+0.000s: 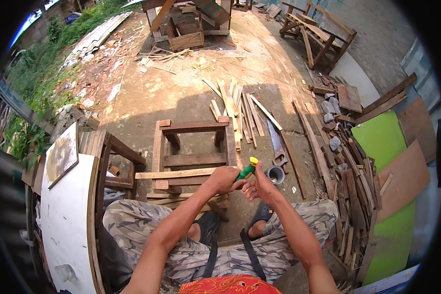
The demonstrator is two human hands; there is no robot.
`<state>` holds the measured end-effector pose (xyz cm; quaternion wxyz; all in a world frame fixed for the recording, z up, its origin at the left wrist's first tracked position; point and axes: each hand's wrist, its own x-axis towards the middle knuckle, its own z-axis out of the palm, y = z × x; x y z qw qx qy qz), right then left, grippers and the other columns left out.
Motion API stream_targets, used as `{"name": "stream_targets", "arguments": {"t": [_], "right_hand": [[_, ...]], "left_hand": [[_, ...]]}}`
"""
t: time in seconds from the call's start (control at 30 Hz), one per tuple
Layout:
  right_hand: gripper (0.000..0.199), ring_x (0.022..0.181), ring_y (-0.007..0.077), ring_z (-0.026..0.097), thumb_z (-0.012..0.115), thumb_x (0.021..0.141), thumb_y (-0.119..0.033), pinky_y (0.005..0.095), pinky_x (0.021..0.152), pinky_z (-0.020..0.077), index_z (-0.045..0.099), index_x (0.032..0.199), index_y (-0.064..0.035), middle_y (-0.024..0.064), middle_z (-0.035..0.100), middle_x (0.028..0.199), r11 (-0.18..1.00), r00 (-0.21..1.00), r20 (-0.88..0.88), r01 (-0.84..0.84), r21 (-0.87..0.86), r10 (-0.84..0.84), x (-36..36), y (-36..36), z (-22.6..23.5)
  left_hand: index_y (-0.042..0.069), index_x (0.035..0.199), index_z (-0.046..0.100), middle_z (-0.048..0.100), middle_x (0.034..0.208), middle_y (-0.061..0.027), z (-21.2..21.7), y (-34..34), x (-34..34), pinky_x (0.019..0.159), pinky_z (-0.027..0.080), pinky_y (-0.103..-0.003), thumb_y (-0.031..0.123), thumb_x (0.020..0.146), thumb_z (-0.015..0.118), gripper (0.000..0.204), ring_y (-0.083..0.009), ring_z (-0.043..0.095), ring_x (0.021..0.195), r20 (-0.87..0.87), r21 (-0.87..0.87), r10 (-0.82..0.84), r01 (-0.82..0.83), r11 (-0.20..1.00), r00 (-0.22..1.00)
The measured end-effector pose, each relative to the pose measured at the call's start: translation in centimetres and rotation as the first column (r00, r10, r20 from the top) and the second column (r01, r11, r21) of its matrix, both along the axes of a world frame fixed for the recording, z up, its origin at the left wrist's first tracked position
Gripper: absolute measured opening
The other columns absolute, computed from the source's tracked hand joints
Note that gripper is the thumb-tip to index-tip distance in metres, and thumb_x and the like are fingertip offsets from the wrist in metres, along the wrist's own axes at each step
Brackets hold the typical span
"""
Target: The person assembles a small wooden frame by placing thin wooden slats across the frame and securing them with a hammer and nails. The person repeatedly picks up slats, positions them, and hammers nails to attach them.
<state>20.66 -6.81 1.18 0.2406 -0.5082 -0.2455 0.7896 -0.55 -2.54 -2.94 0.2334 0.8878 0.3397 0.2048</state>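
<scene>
My left hand [224, 180] is closed at the near end of a green handle-like object with a yellow end [248, 167]; its exact kind does not show. Beside it, my right hand [262, 185] has its thumb raised near the yellow end and its fingers loosely apart, palm turned toward the object. A pale wooden slat [181, 173] runs left from under my left hand, across a brown wooden frame with legs [195, 126]. Just right of my right hand stands a grey can [276, 175] with something in it, too small to name.
A handsaw [279, 153] lies beyond the can. Loose wooden strips [235, 105] are strewn past the frame. At my left stands a white-topped bench [68, 210]; scrap wood [350, 210] and a green panel [379, 139] line the right. A wooden bench [318, 34] stands farther off.
</scene>
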Motion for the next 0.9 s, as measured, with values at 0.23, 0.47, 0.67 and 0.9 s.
{"name": "stream_targets", "arguments": {"t": [0.23,0.47,0.67,0.9], "right_hand": [[0.044,0.064,0.0157,0.067,0.073,0.092,-0.038,0.0299,0.056,0.0556,0.059,0.118,-0.0046,0.0063,0.068,0.078,0.956,0.933,0.32,0.069,0.285,-0.162,0.2,-4.3,2.2],[0.046,0.06,0.0115,0.066,0.073,0.09,-0.045,0.0279,0.055,0.0514,0.063,0.11,-0.004,0.0047,0.067,0.07,0.81,0.794,0.55,-0.131,0.572,-0.259,1.0,-3.6,0.2],[0.043,0.058,0.0109,0.064,0.072,0.091,-0.043,0.0273,0.055,0.0501,0.062,0.104,-0.0031,0.0045,0.068,0.073,0.843,0.823,0.466,0.029,0.538,-0.326,2.0,-2.5,2.0],[0.034,0.052,0.009,0.058,0.07,0.095,-0.037,0.0263,0.048,0.0438,0.06,0.101,-0.0053,0.0009,0.059,0.062,0.793,0.796,0.408,0.142,0.593,-0.447,3.0,-2.2,3.3]], "left_hand": [[0.004,0.114,0.063,0.068,0.105,-0.0112,0.1,-1.2,1.6,0.088,0.048,-0.041,0.039,0.092,0.063,0.041,-0.0285,0.063,0.103,-0.17,-0.002,-0.279,0.283,0.959,0.945],[0.007,0.132,0.056,0.063,0.127,-0.0155,-2.5,1.5,-8.2,0.104,0.039,-0.047,0.045,0.095,0.056,0.053,-0.0313,0.057,0.121,-0.604,0.032,0.318,-0.377,0.926,0.73],[0.008,0.115,0.059,0.069,0.107,-0.0161,0.4,3.3,-10.5,0.084,0.051,-0.048,0.045,0.096,0.056,0.042,-0.0369,0.065,0.102,-0.606,-0.096,0.197,-0.316,0.944,0.771],[0.004,0.095,0.061,0.066,0.074,-0.0164,8.4,8.8,-10.0,0.059,0.049,-0.045,0.041,0.097,0.063,0.037,-0.0344,0.067,0.066,0.222,0.125,0.684,-0.716,0.687,0.695]]}}
